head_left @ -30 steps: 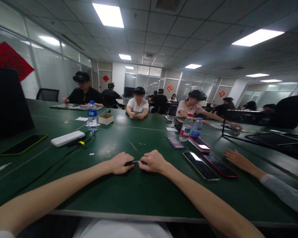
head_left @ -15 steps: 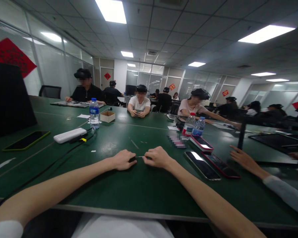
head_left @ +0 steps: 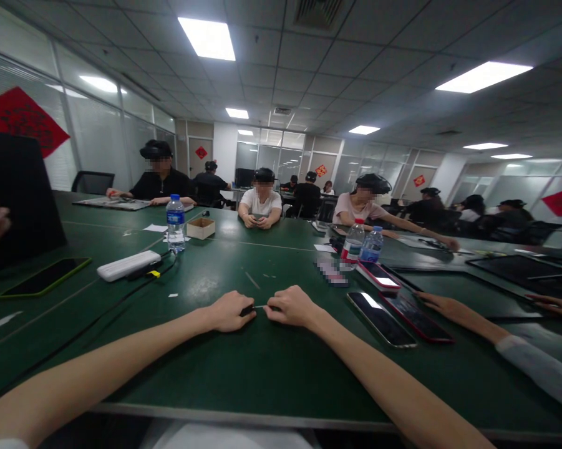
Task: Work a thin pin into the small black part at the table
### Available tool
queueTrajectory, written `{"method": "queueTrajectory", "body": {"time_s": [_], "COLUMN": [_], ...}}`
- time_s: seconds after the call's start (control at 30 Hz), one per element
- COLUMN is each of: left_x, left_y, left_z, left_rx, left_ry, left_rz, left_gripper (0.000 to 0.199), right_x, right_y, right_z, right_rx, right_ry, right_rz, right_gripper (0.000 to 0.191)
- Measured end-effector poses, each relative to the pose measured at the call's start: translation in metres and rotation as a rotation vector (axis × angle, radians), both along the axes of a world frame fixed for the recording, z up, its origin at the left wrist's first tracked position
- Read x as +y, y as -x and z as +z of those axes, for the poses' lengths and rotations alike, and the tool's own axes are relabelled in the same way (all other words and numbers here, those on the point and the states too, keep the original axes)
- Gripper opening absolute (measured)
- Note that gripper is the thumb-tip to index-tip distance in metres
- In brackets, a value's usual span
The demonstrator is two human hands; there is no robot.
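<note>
Near the front middle of the green table [head_left: 215, 368], my left hand [head_left: 232, 310] is closed around a small black object [head_left: 247, 310]. A thin, light-coloured piece [head_left: 259, 307] spans the short gap from it to my right hand [head_left: 290, 306], whose fingers are pinched at its other end. What exactly the black object is, and how far the thin piece reaches inside my right fingers, is hidden. Both hands rest low over the tabletop, close together but apart.
Left: a white power bank [head_left: 128, 265] with a black cable, a green-edged phone [head_left: 47, 277], a water bottle [head_left: 175, 223], a small box [head_left: 201, 228]. Right: two bottles, several phones such as the silver-edged one [head_left: 381, 319], and a co-worker's hands at a black frame [head_left: 477, 293]. People sit beyond.
The view has tilted up slightly. My hands keep nearly the same pose. The co-worker's black frame at the right has gone from raised to lying flat. Another person's hand has appeared at the left edge.
</note>
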State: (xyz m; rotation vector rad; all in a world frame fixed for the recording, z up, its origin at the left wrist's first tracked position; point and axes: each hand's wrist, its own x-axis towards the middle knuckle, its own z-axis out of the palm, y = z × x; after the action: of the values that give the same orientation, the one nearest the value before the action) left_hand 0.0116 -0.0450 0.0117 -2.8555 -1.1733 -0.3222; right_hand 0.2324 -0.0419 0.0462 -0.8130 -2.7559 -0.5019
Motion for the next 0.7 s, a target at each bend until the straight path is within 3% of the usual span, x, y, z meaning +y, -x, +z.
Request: {"method": "queueTrajectory", "body": {"time_s": [0.7], "left_x": [0.001], "left_y": [0.001], "left_z": [-0.002], "left_rx": [-0.028], "left_ry": [0.046], "left_rz": [-0.004], "left_gripper": [0.031], "right_x": [-0.013], "right_y": [0.006], "right_z": [0.004], "right_rx": [-0.027], "right_ry": [-0.032], "right_rz": [-0.07], "right_gripper": [0.042]}}
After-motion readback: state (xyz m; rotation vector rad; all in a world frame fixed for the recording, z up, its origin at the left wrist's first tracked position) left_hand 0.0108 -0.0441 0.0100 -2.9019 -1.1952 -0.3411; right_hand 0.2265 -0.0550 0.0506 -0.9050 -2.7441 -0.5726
